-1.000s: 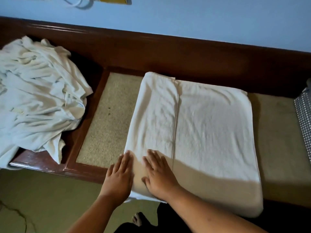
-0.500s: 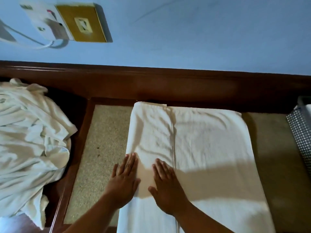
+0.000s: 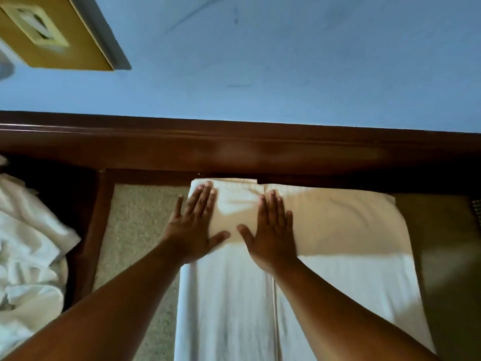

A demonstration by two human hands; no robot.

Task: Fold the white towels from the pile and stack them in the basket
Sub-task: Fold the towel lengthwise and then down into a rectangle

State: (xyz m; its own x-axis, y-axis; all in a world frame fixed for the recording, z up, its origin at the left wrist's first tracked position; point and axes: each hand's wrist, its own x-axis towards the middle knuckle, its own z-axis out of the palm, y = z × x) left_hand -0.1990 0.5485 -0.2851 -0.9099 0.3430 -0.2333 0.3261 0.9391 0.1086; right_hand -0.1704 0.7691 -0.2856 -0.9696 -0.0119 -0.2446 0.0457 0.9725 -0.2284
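Observation:
A white towel [image 3: 343,230] lies spread on the beige bench cushion [image 3: 140,222], its left third folded over onto the middle. My left hand [image 3: 194,225] presses flat on the far end of that folded strip, fingers straight. My right hand [image 3: 270,230] lies flat beside it, along the fold's edge. A crumpled pile of white towels [image 3: 28,259] sits at the left. Only a sliver of the patterned basket [image 3: 476,207] shows at the right edge.
A dark wooden frame [image 3: 234,152] runs behind the cushion under a blue wall. A yellow socket plate [image 3: 52,32] is on the wall at upper left. A wooden divider [image 3: 93,230] separates the pile from the cushion.
Both hands slid along the folded strip from its near end to its far end, staying flat. The camera tipped up, so more wall shows.

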